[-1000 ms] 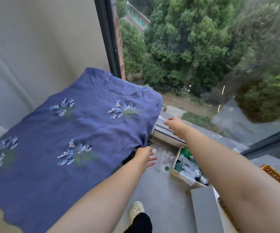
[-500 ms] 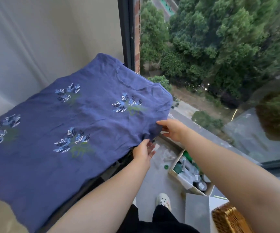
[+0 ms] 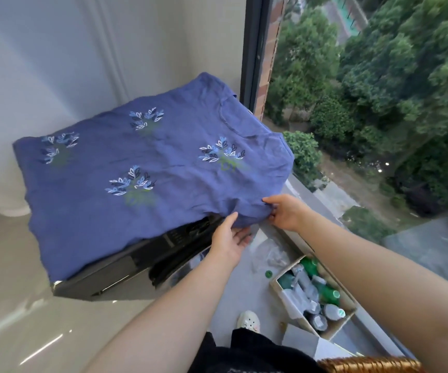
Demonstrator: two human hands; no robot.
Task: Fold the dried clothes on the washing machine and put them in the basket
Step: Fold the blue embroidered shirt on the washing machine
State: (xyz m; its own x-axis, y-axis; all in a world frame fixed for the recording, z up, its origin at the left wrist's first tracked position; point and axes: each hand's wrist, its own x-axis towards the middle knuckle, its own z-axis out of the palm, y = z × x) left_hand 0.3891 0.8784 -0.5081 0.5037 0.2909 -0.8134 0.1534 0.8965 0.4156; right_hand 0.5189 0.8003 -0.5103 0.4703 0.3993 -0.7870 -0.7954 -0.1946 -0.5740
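Note:
A blue shirt [image 3: 147, 168] with embroidered leaf sprigs lies spread flat over the top of a dark washing machine [image 3: 126, 267]. Its near right corner hangs off the machine's edge. My left hand [image 3: 231, 238] pinches that hanging edge from below, thumb on top of the cloth. My right hand [image 3: 287, 214] grips the same corner just to the right, fingers curled into the fabric. The rim of a woven wicker basket [image 3: 370, 366] shows at the bottom right edge.
A tall window [image 3: 379, 103] with a dark frame runs along the right, trees far below. On the floor by the sill stand an open cardboard box of bottles [image 3: 317, 294] and crumpled plastic [image 3: 268, 254]. A white shoe [image 3: 248, 320] shows below. A pale wall stands behind the machine.
My right hand came down from the sill onto the shirt's corner and took hold. My left hand shifted right along the edge. The view swung left and down, showing the machine front.

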